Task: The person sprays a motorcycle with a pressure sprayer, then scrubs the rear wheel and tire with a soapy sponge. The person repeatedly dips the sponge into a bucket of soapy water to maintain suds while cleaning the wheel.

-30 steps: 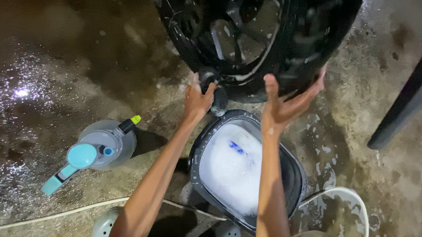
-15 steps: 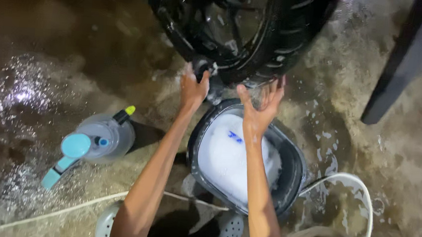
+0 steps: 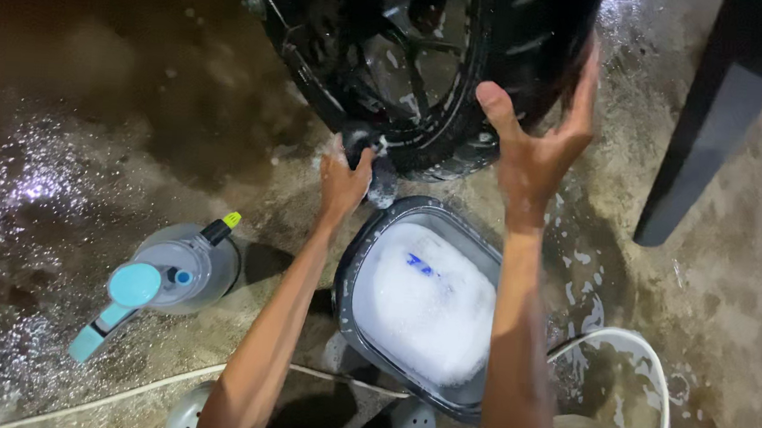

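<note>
A black motorcycle wheel (image 3: 428, 56) with a wet, soapy tyre stands on the concrete at the top of the view. My left hand (image 3: 345, 178) grips a dark sponge (image 3: 375, 164) pressed against the bottom of the rim. Fingers spread, my right hand (image 3: 537, 135) rests on the tyre's right side. Below both arms sits a grey tub (image 3: 370, 240) full of white foam, with something blue poking out of the suds.
A clear pump sprayer (image 3: 171, 271) with a teal handle and yellow nozzle lies at the left on wet concrete. A white hose (image 3: 652, 367) loops at the lower right. A dark post (image 3: 718, 121) leans at the upper right. Pale perforated footwear (image 3: 411, 426) shows at the bottom edge.
My right hand dipped down toward the tub, then rose back onto the tyre's right side. The left hand stayed at the rim's bottom with the sponge.
</note>
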